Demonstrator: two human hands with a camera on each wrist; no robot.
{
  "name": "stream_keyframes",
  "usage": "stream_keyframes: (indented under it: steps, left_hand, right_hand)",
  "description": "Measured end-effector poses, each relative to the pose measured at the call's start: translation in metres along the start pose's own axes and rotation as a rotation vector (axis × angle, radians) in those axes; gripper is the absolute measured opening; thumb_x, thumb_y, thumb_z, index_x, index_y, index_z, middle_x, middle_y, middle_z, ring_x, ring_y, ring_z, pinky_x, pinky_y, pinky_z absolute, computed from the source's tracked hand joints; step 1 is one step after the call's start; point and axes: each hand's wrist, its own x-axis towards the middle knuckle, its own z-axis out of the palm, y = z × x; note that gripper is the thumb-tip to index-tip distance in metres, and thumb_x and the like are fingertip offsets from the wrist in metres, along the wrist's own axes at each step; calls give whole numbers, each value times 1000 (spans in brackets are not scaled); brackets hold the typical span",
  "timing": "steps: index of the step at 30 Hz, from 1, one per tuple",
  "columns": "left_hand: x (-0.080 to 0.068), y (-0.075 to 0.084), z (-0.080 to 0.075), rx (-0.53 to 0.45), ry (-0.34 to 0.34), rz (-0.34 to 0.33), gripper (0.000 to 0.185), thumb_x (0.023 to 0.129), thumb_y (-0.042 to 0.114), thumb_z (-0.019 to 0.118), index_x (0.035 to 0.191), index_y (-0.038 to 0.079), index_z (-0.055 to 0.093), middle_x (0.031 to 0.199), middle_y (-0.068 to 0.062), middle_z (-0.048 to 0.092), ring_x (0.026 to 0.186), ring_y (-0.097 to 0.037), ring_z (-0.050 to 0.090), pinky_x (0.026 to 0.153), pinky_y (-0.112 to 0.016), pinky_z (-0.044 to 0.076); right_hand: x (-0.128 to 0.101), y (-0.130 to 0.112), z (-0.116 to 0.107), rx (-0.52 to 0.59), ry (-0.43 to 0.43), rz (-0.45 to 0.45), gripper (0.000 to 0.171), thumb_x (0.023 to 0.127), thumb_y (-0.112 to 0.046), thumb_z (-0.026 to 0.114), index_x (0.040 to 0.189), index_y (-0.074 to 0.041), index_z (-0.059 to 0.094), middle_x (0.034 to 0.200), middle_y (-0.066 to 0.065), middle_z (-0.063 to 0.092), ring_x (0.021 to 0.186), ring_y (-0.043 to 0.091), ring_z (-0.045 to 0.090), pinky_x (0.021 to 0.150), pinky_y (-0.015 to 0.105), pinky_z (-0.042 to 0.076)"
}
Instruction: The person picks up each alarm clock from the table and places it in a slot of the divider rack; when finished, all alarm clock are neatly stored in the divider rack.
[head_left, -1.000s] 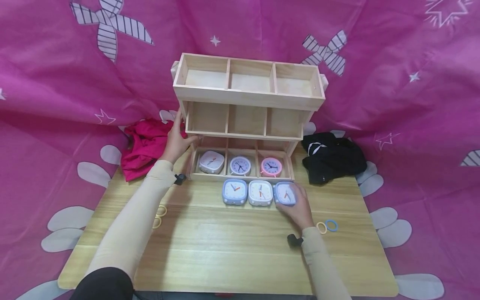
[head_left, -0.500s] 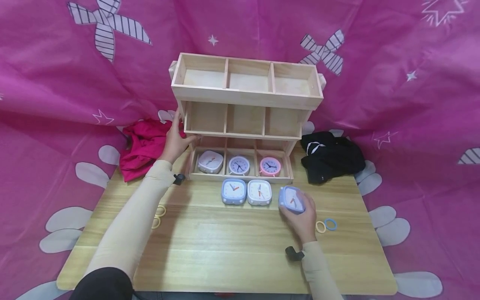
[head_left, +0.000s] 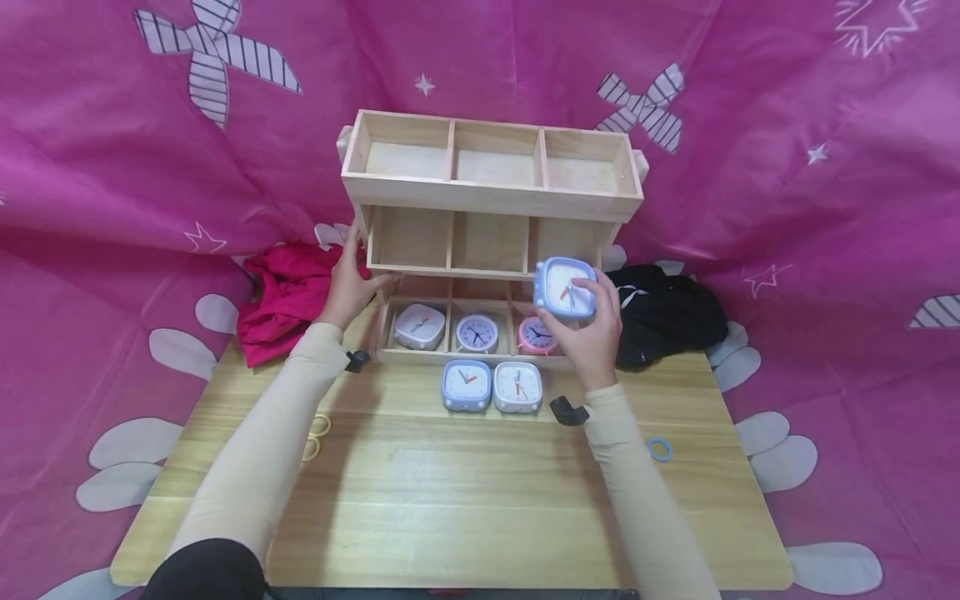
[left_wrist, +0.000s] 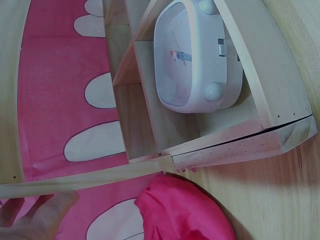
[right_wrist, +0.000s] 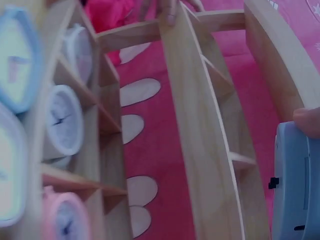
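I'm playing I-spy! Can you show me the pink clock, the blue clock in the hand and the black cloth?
Pink clock point(head_left: 535, 335): head view, on its dial.
Blue clock point(head_left: 555, 285) in the right hand point(head_left: 596, 348): head view, on its white face.
Black cloth point(head_left: 671, 321): head view, middle of the heap.

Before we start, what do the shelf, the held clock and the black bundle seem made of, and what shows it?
Shelf: bare, pale wood with a matt finish; faint grain shows on its boards.
Held clock: probably plastic, its blue casing smooth, with rounded edges that look moulded.
Black bundle: apparently soft cloth, mostly matt, from its slumped folds; the fibre cannot be told.
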Motion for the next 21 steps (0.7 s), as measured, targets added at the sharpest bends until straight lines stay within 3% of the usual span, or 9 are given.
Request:
stream_keyframes:
  steps: [5, 10, 15, 21]
  left_hand:
    - [-1, 0, -1, -31, -3, -9, 122, 86, -6, 85, 173, 33, 8, 171, -22, 36, 154, -41, 43, 125, -56, 43]
    - [0, 0, 0, -35, -7, 3, 124, 84, -7, 86, 173, 34, 10, 170, -20, 38, 154, -40, 45, 125, -55, 44]
    - [-2, 0, -3, -23, 2, 11, 125, 82, -5, 88, 173, 36, 11, 170, -19, 39, 152, -42, 47, 123, -57, 45]
    - [-4, -1, -1, -31, 11, 16, 122, 84, -3, 88, 173, 34, 13, 168, -22, 41, 152, -42, 46, 125, -56, 43]
  right_hand:
    - [41, -3, 31, -58, 48, 25, 60, 70, -25, 100, 116, -5, 68, 154, 19, 54, 144, 35, 53, 125, 48, 44]
    - [68, 4, 51, -143, 76, 59, 55, 70, -26, 98, 108, -4, 65, 143, 21, 57, 136, 36, 55, 119, 46, 48]
    - [77, 11, 64, -210, 48, 94, 51, 73, -26, 95, 105, -2, 64, 143, 23, 56, 138, 39, 51, 119, 50, 45]
    - [80, 21, 71, -235, 62, 101, 47, 75, -22, 95, 103, -2, 63, 152, 24, 49, 145, 39, 47, 125, 47, 40]
